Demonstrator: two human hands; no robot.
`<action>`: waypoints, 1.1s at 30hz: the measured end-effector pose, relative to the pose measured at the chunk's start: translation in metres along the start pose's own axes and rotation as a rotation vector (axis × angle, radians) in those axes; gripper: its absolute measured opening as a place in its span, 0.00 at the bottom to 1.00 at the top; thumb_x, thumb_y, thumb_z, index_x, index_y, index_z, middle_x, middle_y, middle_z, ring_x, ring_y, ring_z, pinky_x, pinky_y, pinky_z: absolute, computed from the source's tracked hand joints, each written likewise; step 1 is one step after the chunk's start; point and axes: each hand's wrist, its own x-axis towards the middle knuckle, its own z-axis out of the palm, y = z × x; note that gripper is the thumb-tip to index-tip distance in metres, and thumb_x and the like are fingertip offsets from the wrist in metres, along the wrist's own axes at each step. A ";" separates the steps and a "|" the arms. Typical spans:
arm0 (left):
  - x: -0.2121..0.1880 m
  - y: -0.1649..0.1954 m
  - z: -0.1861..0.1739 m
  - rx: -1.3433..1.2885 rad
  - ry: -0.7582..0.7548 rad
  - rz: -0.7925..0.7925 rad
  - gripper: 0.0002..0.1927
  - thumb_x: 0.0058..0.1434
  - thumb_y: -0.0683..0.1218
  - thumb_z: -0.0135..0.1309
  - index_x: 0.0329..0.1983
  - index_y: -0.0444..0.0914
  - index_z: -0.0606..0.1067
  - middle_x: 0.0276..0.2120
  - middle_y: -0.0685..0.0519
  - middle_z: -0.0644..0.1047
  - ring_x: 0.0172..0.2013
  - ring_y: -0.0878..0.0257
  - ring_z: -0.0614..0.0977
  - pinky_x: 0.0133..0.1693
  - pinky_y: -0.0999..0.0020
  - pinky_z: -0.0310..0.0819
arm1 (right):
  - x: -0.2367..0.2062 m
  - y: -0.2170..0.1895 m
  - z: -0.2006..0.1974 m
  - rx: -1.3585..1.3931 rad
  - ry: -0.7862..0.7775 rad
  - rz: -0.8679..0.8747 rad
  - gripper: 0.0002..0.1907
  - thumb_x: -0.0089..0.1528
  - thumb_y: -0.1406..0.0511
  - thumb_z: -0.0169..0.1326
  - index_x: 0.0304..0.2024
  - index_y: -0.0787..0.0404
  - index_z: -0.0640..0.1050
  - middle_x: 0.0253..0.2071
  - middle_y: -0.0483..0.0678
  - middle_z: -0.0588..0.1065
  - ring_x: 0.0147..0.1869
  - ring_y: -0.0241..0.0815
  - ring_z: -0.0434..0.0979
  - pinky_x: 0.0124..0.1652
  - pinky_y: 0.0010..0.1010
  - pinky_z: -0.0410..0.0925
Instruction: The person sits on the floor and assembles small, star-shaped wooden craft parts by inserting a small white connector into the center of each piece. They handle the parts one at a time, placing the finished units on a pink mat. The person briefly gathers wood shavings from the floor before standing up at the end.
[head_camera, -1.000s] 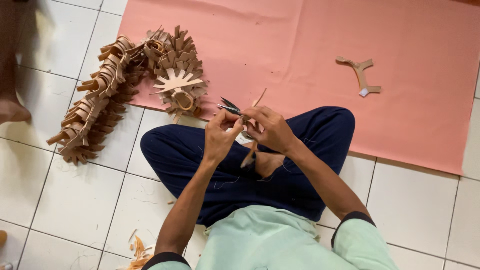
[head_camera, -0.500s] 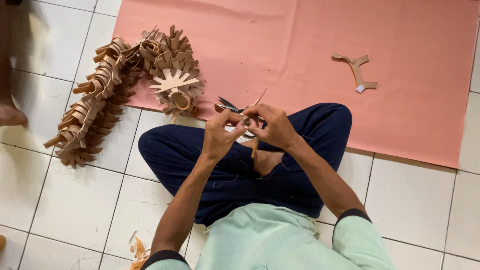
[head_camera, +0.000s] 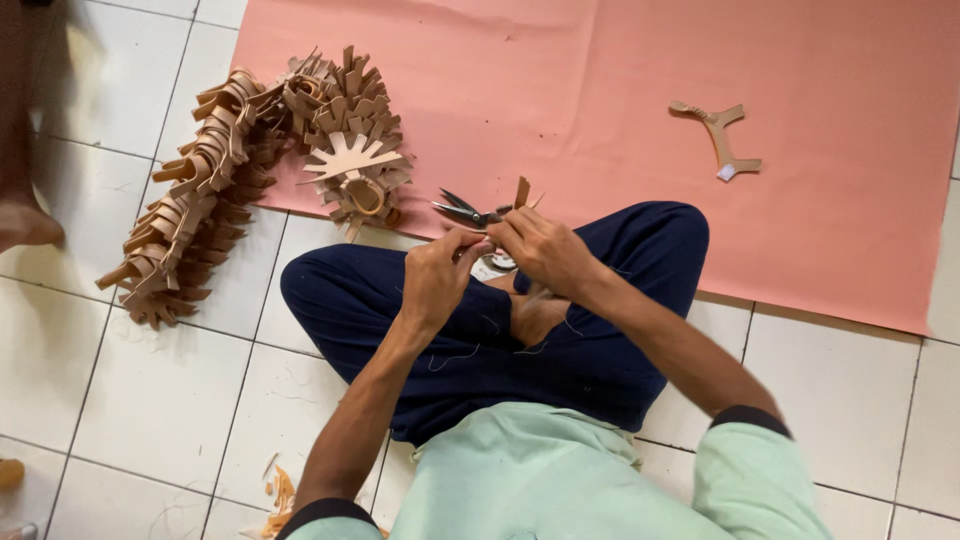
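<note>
I sit cross-legged on a tiled floor with both hands together over my lap. My right hand (head_camera: 548, 252) is closed around a pair of scissors (head_camera: 462, 211), whose open blades point left past my fingers. My left hand (head_camera: 438, 274) pinches a small tan cut-out piece (head_camera: 522, 192). Its forked tip sticks up just above my right fingers and the rest is hidden between the hands. The two hands touch at the fingertips.
A long heap of tan cut-out pieces (head_camera: 200, 190) curves across the floor to my left, ending in a fan-shaped piece (head_camera: 352, 160). A large pink sheet (head_camera: 600, 90) lies ahead with one branched tan piece (head_camera: 722, 135) on it. Tan scraps (head_camera: 280, 495) lie by my left elbow. Another person's foot (head_camera: 25, 220) is at far left.
My hands stay joined over my lap. The tan piece has shifted in my fingers: its lower end hung below the hands before, and now only the tip above shows.
</note>
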 end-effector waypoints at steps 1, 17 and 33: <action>0.000 0.002 -0.002 -0.041 -0.001 0.034 0.09 0.64 0.44 0.62 0.42 0.33 0.82 0.34 0.48 0.85 0.35 0.67 0.86 0.36 0.72 0.80 | 0.000 0.000 -0.002 -0.043 -0.030 -0.012 0.14 0.63 0.68 0.64 0.49 0.65 0.77 0.40 0.49 0.77 0.44 0.45 0.81 0.34 0.33 0.72; 0.002 -0.011 0.019 -0.696 -0.003 -0.192 0.12 0.71 0.45 0.54 0.45 0.29 0.78 0.38 0.49 0.84 0.40 0.65 0.85 0.45 0.74 0.80 | -0.019 -0.006 0.009 0.614 0.326 0.391 0.13 0.60 0.72 0.65 0.47 0.59 0.81 0.41 0.48 0.81 0.40 0.36 0.84 0.37 0.24 0.77; 0.027 0.012 0.008 -0.104 -0.043 -0.110 0.08 0.69 0.46 0.57 0.45 0.40 0.83 0.31 0.50 0.85 0.28 0.64 0.85 0.29 0.69 0.75 | -0.029 -0.020 0.024 1.093 0.244 0.663 0.14 0.68 0.69 0.58 0.53 0.69 0.76 0.47 0.54 0.82 0.51 0.42 0.84 0.51 0.32 0.78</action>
